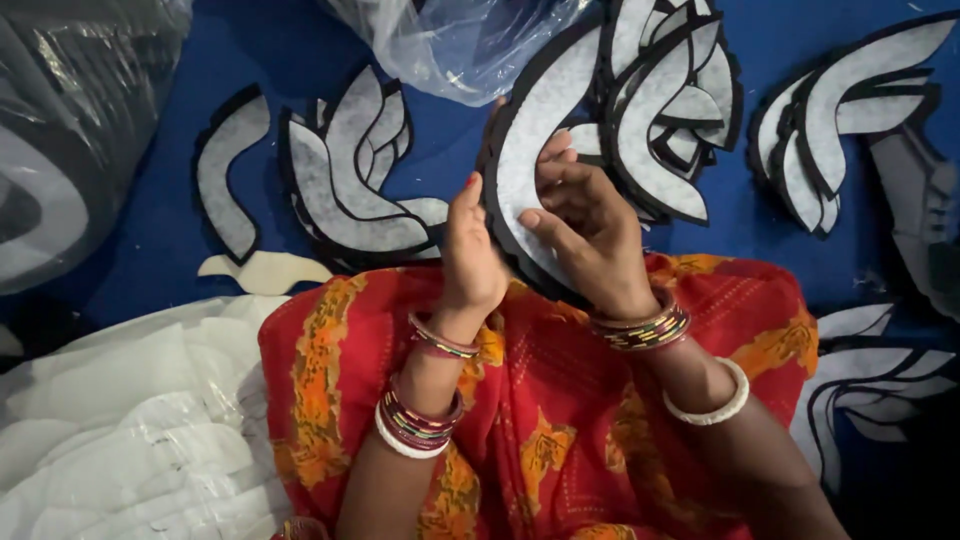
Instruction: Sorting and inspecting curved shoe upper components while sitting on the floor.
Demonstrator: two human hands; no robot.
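Curved white foam cutout (535, 120) with black edge, crescent-shaped, held upright between both hands above red-orange cloth lap

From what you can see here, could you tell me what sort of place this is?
Probably a floor-level craft workshop: both hands hold a curved foam cutout, more cutouts lie on a blue mat, beside plastic bags.

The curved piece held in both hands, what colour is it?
The curved piece is greyish white with a black edge, seen in the head view.
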